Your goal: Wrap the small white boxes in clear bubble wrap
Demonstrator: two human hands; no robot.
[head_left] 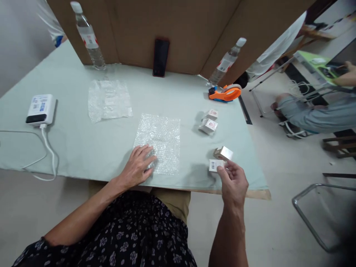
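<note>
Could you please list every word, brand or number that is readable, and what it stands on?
No words are legible.
White device: blue print, too blurred.
Left bottle, right bottle: labels, too small.
White box in the right hand: barcode and print, too small.
Nearer wrapped box, farther wrapped box: pinkish print, too small.

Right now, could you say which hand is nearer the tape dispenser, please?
Right: the right hand is on the near side of the tape dispenser, holding a small box; the left hand is farther left, on bubble wrap.
</note>
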